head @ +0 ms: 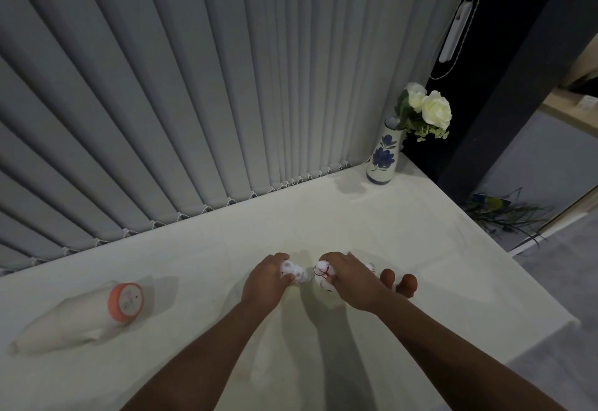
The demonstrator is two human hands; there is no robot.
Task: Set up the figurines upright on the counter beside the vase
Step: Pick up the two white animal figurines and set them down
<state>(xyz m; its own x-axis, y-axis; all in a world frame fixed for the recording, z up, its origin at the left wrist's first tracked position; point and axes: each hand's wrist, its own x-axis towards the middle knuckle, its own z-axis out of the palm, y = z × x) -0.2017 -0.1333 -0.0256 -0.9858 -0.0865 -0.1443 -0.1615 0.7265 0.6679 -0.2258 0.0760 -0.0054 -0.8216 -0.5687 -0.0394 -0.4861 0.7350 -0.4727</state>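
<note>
Two small white figurines sit at the middle of the white counter [388, 235]. My left hand [263, 284] is closed around a white figurine [296, 270] that seems to lie on its side. My right hand [351, 279] grips a white figurine with red lines [323, 273]. Another small white piece [371, 267] peeks out behind my right hand. Two brown rounded figurines [399, 281] stand just right of that hand. The white vase with blue flowers [383, 155], holding white roses, stands at the far right corner of the counter, well away from both hands.
A white soft toy with an orange round face [124, 300] lies on the counter at the left. Grey vertical blinds [194, 87] close off the back. The counter's right edge drops to a grey floor with a plant [504, 213] below.
</note>
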